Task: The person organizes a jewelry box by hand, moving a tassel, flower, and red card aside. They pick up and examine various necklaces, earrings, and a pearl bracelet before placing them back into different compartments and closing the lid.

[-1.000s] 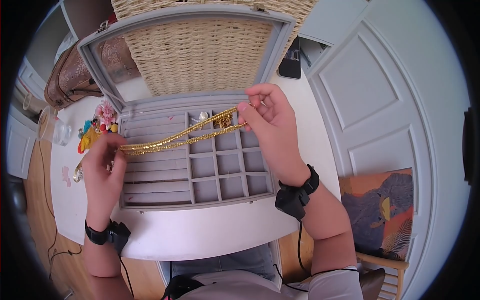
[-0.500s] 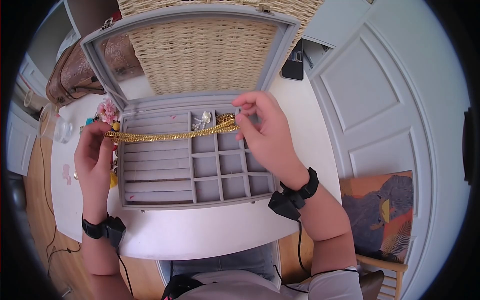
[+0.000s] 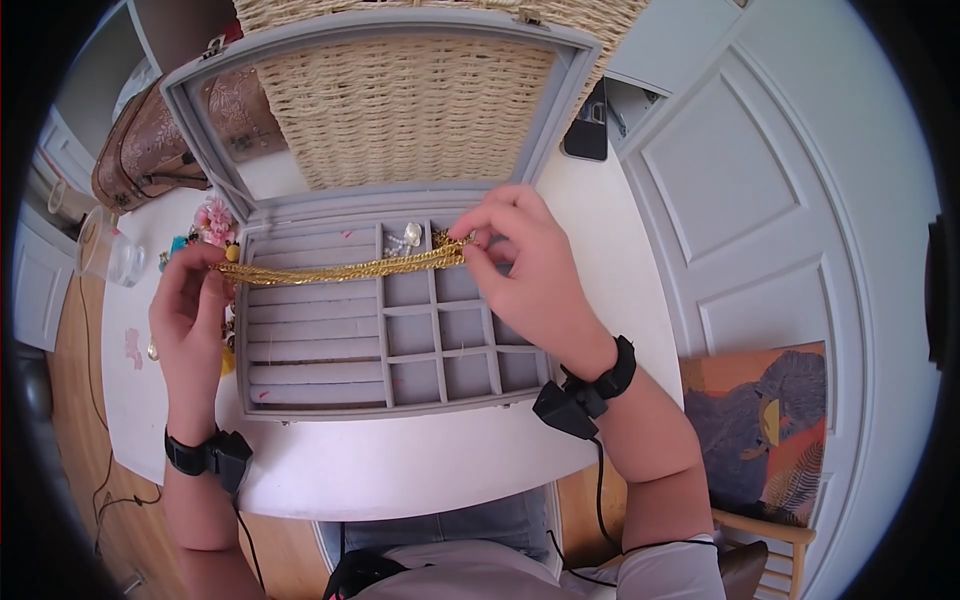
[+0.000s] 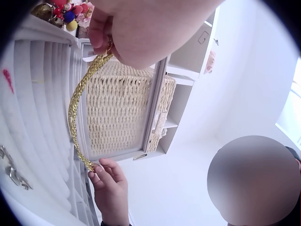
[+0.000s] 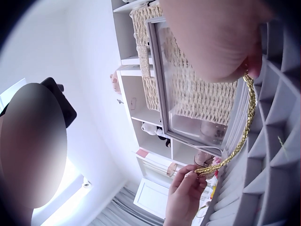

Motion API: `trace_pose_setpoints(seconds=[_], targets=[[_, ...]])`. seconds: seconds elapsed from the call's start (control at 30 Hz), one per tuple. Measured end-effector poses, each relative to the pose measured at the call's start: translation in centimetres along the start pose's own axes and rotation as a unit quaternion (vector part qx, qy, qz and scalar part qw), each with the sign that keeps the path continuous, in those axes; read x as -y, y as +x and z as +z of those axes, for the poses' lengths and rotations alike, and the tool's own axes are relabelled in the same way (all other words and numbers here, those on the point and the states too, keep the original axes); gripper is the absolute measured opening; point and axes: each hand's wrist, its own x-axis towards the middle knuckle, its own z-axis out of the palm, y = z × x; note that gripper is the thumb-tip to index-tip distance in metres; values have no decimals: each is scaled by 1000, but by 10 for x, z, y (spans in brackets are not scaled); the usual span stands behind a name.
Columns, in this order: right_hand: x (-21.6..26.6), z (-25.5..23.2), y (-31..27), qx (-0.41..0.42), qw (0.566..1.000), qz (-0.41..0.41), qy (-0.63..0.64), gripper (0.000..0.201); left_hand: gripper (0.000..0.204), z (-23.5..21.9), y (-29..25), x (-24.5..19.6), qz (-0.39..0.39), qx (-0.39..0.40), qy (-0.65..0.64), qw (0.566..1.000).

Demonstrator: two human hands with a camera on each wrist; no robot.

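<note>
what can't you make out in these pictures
- Held parts of the gold chain, and any clasp there: head view, hidden by the fingers of the left hand and right hand.
- Some of the colourful trinkets: head view, behind the left hand.
- Top of the wicker basket: head view, cut off by the upper edge.

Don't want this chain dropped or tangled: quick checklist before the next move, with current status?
1. Left hand pinching one end of the gold chain: ok.
2. Right hand pinching the other end: ok.
3. Box lid standing open: ok.
4. Chain stretched straight: not ok, it sags in both wrist views.
5. Back-left square compartment free: not ok, a pale jewelry piece lies in it.
6. Chain strands untangled: cannot tell.
</note>
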Motion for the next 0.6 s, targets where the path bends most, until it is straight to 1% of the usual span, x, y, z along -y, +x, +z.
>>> trace_pose_setpoints(seconds=[0.03,0.1,0.13,0.17,0.2,0.23,0.3,0.33,0.4,0.43,0.5,0.53,0.6], targets=[[1,0,-1,0,1000,0,0,23,15,-1,0,0,2,-10,5,1000],[2,0,-4,21,998,7,-60,21,16,-1,0,-2,5,-20,10,1000],[1,1,-6,21,998,7,-60,21,15,1,0,-4,14,-42,5,999],[-3,3,-8,25,994,-19,-104,21,15,2,0,-5,23,-63,0,998],[-5,5,-9,28,988,-44,-147,20,15,2,0,-5,22,-62,0,998],[-3,5,-10,28,988,-43,-147,20,15,2,0,-5,28,-67,-2,997],[5,4,-10,38,992,-34,-119,13,16,1,0,-2,33,-72,-4,997],[5,4,-9,38,992,-34,-119,13,17,-2,-1,2,32,-63,1,998],[5,4,-7,-3,996,-20,-88,8,17,-4,-1,3,31,-53,5,998],[2,4,-5,-3,996,-20,-88,8,17,-3,-1,1,32,-53,6,998],[-8,5,-1,-40,999,14,33,7,17,-2,-2,-1,34,-53,6,998],[-6,5,0,-39,999,12,33,7,17,-1,-2,0,36,-48,3,998],[1,4,2,-36,981,96,167,13,16,2,-3,1,39,-43,0,998]])
